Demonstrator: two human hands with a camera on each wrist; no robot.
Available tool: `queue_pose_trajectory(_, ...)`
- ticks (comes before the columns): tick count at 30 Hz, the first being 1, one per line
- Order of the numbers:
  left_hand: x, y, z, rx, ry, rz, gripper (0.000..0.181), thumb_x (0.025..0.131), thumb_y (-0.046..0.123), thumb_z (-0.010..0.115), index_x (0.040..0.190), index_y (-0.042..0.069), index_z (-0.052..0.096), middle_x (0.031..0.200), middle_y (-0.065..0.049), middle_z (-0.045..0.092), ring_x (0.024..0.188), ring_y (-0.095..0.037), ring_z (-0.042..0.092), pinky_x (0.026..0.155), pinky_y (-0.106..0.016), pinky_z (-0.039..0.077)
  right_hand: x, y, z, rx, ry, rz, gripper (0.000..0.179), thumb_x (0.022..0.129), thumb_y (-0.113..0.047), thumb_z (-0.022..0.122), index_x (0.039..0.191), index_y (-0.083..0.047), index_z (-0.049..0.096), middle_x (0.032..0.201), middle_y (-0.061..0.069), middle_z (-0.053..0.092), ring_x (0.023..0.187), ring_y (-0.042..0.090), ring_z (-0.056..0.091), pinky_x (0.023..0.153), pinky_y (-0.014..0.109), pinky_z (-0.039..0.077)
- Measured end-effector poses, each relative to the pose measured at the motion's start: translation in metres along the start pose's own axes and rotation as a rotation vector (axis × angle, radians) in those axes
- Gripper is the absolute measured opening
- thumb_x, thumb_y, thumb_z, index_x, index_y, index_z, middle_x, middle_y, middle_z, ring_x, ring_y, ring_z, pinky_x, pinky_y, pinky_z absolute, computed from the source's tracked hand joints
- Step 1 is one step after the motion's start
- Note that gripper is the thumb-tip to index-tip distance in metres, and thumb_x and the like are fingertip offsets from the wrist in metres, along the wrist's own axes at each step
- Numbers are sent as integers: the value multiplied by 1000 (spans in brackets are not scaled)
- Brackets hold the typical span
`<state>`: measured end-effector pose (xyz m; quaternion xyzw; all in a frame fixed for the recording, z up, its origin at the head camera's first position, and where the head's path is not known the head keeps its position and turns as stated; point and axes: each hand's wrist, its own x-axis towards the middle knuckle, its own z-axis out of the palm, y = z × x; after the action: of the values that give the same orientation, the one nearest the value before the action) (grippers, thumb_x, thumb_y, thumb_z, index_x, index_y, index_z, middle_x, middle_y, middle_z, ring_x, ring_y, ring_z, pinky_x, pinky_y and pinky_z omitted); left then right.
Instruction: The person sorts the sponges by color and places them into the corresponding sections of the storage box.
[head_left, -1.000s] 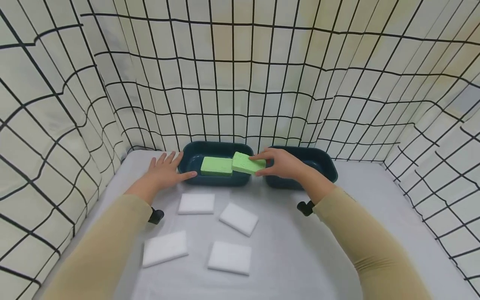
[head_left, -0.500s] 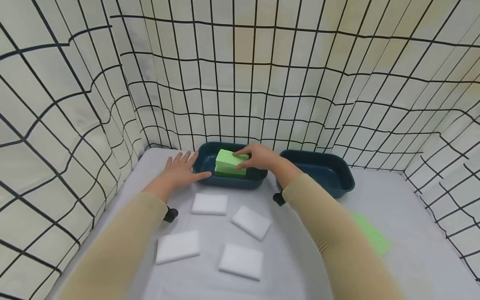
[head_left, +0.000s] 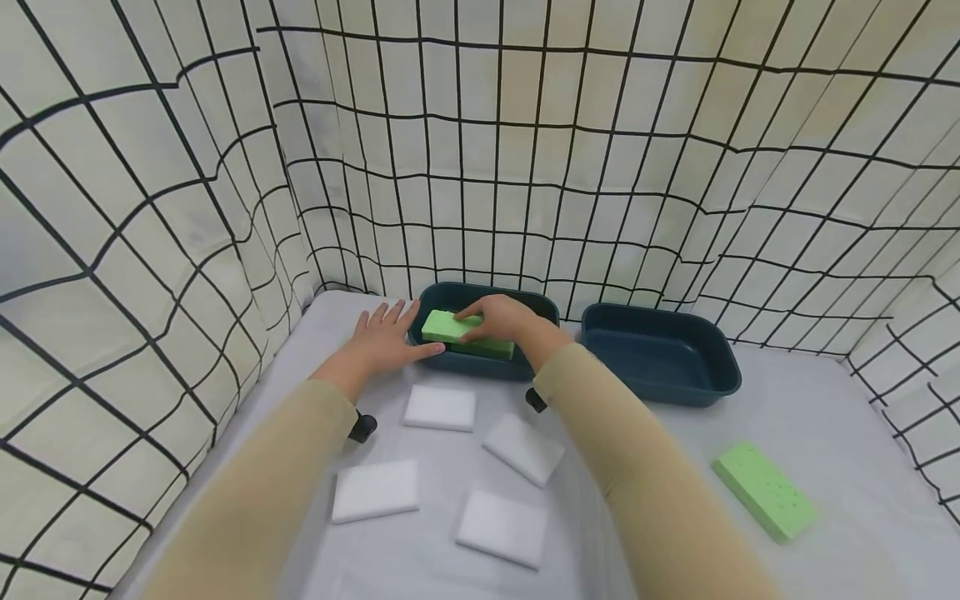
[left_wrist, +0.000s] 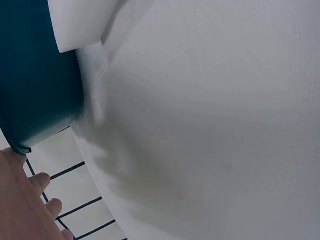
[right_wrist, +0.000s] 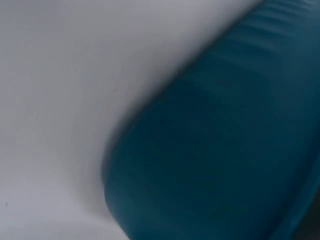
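My right hand [head_left: 504, 321] reaches into the left dark teal tub [head_left: 536, 304] and holds a light green sponge [head_left: 441, 326] between thumb and fingers. Under it lies a second green sponge [head_left: 495, 348], partly covered by the hand and the upper sponge. My left hand [head_left: 382, 340] is spread at the tub's left end, its thumb along the front rim. In the left wrist view, some of the left hand's fingers [left_wrist: 40, 185] show beside the tub wall [left_wrist: 37, 85]. Only a blurred teal tub wall [right_wrist: 210, 145] and white surface fill the right wrist view.
A second teal tub [head_left: 660, 354] stands to the right. Another green sponge [head_left: 765, 492] lies on the white table [head_left: 645, 467] at the right. Several white sponge-like blocks [head_left: 440, 408] lie in front of the left tub. Black wire grid [head_left: 525, 175] encloses the back and sides.
My right hand has carried the green sponge leftward, from the tub's right end to over the other one. The head view has turned right, revealing the sponge at the right. The left hand keeps its place.
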<state>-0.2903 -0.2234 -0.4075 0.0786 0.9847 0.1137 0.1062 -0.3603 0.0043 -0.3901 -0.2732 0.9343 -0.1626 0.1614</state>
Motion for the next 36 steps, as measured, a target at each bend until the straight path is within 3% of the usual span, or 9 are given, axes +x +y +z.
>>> queue_pose_trajectory(16,1,0,1,3,-1,-5,114,81,89,35,161,14,2,165,-17,3,149,-44,0,116,-63,-4,3,-10,4,-42,19,-1,64,86,-51,73,145,-35,53,150,0,47,138,21,42,112,44,36)
queue_pose_trajectory(32,1,2,0,-14,-12,5,115,81,89,34,160,11,3,164,-21,3,148,-47,0,115,-65,-6,-34,2,-12,63,114,-48,65,87,-47,75,146,-34,51,152,-5,45,142,20,38,113,44,36)
queue_pose_trajectory(36,2,2,0,-22,-18,7,117,80,90,33,160,11,2,164,-22,2,148,-48,-1,114,-66,-6,-49,6,-18,70,140,-61,65,87,-45,75,146,-33,51,148,-4,49,122,20,54,98,40,47)
